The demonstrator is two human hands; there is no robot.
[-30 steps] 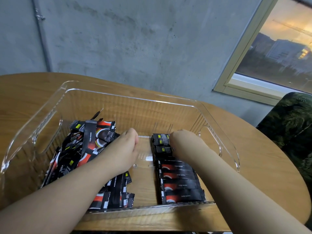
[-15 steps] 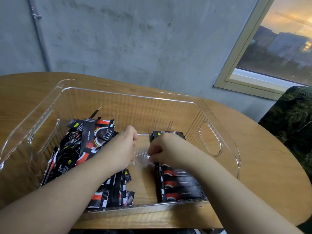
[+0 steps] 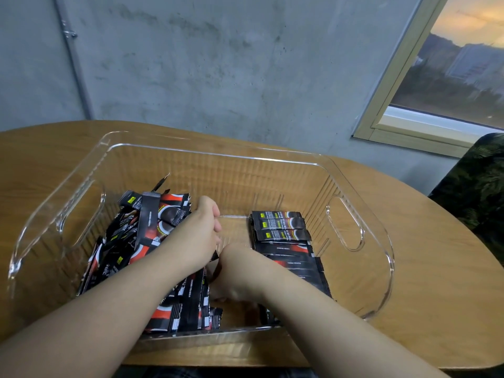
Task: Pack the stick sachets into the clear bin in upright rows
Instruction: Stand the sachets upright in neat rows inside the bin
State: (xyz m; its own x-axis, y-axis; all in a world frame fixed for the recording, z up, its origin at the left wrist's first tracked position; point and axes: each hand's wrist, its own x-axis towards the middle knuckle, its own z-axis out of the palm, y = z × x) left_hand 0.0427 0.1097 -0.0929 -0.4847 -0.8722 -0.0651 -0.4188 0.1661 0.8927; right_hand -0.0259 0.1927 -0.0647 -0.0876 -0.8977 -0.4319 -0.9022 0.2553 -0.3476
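The clear bin [image 3: 376, 241] stands on the wooden table. A loose heap of black-and-red stick sachets [image 3: 141, 236] fills its left side. On the right, a row of sachets [image 3: 283, 233] lies overlapping from far to near. My left hand [image 3: 199, 236] is in the bin's middle beside the heap, fingers curled, and a dark sachet end sticks out under its palm. Just below it, my right hand [image 3: 234, 274] reaches down toward the near sachets [image 3: 188, 309]. Its back faces me and its fingers are blurred and hidden.
The wooden table [image 3: 436, 296] has a rounded edge at right. A grey concrete wall stands behind, with a window [image 3: 450, 77] at upper right. A dark leaf-patterned seat [image 3: 480, 186] sits past the table's right end. Handle cut-outs pierce the bin's left and right walls.
My right hand left the far end of the right-hand row and came left and toward me, down to the near sachets under my left hand. The left hand stayed almost still.
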